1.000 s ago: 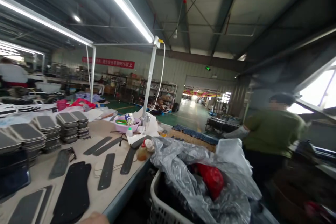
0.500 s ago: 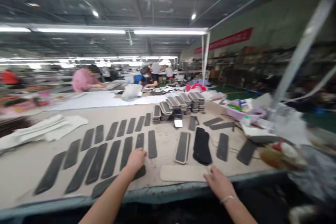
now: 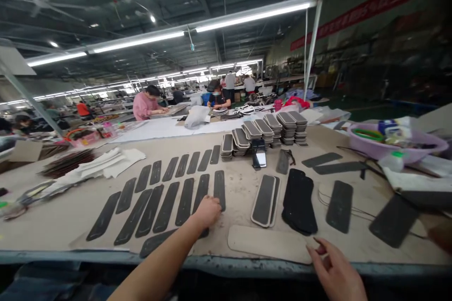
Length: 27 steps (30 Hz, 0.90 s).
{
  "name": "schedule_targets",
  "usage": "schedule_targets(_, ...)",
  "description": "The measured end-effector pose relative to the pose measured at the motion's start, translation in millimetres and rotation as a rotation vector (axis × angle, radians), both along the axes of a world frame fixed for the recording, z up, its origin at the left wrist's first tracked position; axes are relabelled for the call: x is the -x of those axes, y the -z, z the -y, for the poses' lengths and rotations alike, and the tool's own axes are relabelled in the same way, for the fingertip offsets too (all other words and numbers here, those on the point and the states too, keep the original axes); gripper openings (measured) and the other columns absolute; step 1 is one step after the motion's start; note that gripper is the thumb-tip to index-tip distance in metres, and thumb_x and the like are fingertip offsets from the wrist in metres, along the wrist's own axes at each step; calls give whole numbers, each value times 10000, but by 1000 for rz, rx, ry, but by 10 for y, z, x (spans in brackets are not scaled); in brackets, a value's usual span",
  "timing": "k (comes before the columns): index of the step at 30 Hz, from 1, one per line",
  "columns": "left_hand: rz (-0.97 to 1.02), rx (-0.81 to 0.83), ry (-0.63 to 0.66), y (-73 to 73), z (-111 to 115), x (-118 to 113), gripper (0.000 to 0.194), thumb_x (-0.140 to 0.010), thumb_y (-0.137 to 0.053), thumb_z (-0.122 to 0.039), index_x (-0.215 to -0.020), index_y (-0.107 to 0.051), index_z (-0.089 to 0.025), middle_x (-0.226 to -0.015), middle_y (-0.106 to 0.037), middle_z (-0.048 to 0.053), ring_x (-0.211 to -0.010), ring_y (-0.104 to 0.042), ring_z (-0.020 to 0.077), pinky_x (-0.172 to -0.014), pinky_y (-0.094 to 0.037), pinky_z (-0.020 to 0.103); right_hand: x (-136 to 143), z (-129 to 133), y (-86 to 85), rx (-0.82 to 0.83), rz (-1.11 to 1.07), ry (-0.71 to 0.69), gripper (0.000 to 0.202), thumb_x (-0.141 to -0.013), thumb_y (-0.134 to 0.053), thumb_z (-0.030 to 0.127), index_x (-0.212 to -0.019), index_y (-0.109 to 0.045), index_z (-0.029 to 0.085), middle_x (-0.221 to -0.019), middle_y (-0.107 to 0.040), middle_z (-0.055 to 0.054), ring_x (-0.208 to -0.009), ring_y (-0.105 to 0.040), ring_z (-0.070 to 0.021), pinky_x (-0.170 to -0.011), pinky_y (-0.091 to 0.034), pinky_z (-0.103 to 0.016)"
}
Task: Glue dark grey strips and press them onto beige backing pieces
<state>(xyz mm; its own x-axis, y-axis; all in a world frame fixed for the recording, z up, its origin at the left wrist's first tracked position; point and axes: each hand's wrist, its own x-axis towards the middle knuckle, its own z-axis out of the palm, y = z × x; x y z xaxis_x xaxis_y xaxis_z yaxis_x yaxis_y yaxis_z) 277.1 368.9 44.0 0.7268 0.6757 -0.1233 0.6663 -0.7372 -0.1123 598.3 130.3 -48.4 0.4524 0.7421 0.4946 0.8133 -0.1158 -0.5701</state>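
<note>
My left hand [image 3: 209, 211] is low over the table, its bent fingers together by the near end of a dark grey rounded strip [image 3: 219, 186]. Whatever those fingertips pinch is hidden. At the table's front edge, my right hand [image 3: 337, 268] has its thumb and forefinger closed on the right end of a flat beige strip [image 3: 264, 242]. Two rows of similar dark strips [image 3: 165, 204] lie to the left, and another is partly covered by my left forearm. Beyond the beige strip are pale-rimmed grey pieces [image 3: 264, 200] and overlapping black pieces [image 3: 298, 202].
Stacks of rimmed pieces [image 3: 271, 124] stand at the back, with a phone [image 3: 260, 154] in front. A lilac basin [image 3: 374, 147] is at right, beside loose dark strips [image 3: 339, 168]. White sheets [image 3: 95, 169] lie at left. Co-workers sit beyond, one in a pink top [image 3: 141, 107].
The view has tilted and shifted, so the table appears farther right. My left hand has come closer to the end dark strip. My right hand stays at the beige strip's right end.
</note>
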Motion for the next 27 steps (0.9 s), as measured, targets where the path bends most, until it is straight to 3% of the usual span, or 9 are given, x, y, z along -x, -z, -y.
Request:
schedule_targets(5, 39, -27, -9, -16, 9, -99, 161, -806, -558, -199, -730, -686, -137, -852, -641, 115, -852, -604, 238, -836, -397, 389, 96, -16, -101, -21, -118, -76, 428, -909, -478, 554, -1141, -564, 204, -839, -586, -34, -586, -537, -156, -636, -500, -303)
schedule_targets(8, 118, -68, -60, -179, 50, -157, 171, -815, -529, -178, -752, -685, -141, -835, -651, 101, -853, -610, 224, -824, -418, 355, 159, -21, -200, -80, -229, -110, 394, -900, -514, 516, -1114, -596, 196, -831, -598, -45, -600, -549, -163, -641, -507, -308)
schedule_targets(11, 272, -119, -97, -535, 177, -189, 231, -856, -447, -166, -852, -678, -154, -905, -665, 80, -892, -609, 191, -831, -436, 306, 246, -26, -311, -114, -416, -138, 391, -878, -554, 513, -1071, -646, 186, -875, -630, -74, -722, -603, -197, -707, -525, -324)
schedule_targets(13, 527, -88, -121, -840, 329, -192, 220, -851, -452, -205, -844, -669, -168, -899, -665, 54, -871, -611, 175, -813, -453, 281, 318, -49, -379, -106, -609, -171, 427, -853, -587, 533, -1072, -668, 176, -934, -651, -97, -808, -621, -219, -747, -535, -340)
schedule_targets(16, 963, 142, -236, -1241, 632, -167, 170, -774, -579, -337, -768, -662, -188, -775, -640, 7, -751, -600, 165, -711, -470, 268, 422, -112, -458, -107, -987, -247, 566, -791, -645, 594, -1160, -650, 165, -1056, -655, -124, -834, -633, -228, -748, -550, -366)
schedule_targets(18, 1161, 366, -363, -1390, 847, -143, 198, -711, -651, -382, -768, -664, -193, -757, -631, -4, -702, -580, 156, -639, -463, 256, 467, -155, -493, -128, -1181, -284, 664, -749, -679, 629, -1233, -615, 178, -1159, -626, -133, -900, -635, -236, -789, -546, -382)
schedule_targets(20, 1290, 606, -458, -1427, 1041, -126, 225, -667, -689, -384, -785, -665, -193, -774, -636, 0, -700, -577, 158, -628, -473, 265, 488, -180, -516, -139, -1262, -296, 711, -738, -679, 658, -1271, -593, 196, -1239, -586, -133, -984, -620, -243, -841, -532, -391)
schedule_targets(23, 1375, 864, -527, -1330, 1254, -128, 231, -637, -708, -370, -783, -662, -198, -765, -641, 5, -715, -602, 180, -680, -512, 320, 481, -171, -532, -114, -1295, -313, 664, -772, -625, 687, -1225, -628, 201, -1246, -578, -132, -1003, -612, -247, -830, -529, -384)
schedule_targets(27, 1465, 1072, -643, -1098, 1382, -150, 227, -606, -742, -331, -766, -659, -195, -777, -665, 19, -748, -648, 208, -697, -541, 350, 407, -91, -535, -71, -1299, -346, 512, -786, -635, 649, -910, -719, 160, -893, -650, -84, -803, -606, -200, -722, -512, -312)
